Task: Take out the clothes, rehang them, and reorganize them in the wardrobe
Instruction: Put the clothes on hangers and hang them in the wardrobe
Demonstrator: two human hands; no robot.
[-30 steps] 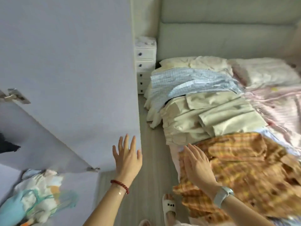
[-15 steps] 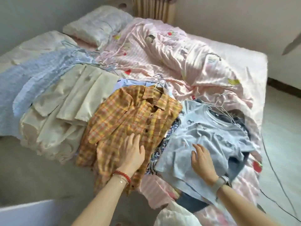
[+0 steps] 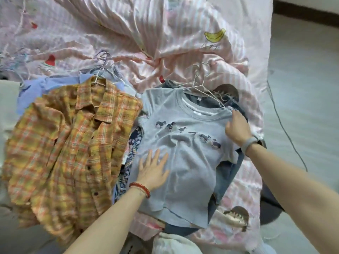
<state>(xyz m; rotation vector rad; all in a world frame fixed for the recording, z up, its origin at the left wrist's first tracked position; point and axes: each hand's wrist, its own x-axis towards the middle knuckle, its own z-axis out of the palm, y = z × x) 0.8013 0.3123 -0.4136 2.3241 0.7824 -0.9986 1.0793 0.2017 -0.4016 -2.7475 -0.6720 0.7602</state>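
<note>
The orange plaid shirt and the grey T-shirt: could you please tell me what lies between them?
In the head view, a dark patterned garment shows in the gap between the orange plaid shirt and the grey T-shirt, partly covered by both.

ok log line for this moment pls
left hand flat on grey t-shirt | right hand at its shoulder | white hanger inside

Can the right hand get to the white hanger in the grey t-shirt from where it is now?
Probably yes. The right hand already rests at the grey t-shirt's shoulder, and the white hanger lies exposed just above the collar, with nothing covering its hook. The left hand presses flat on the shirt's front.
</note>
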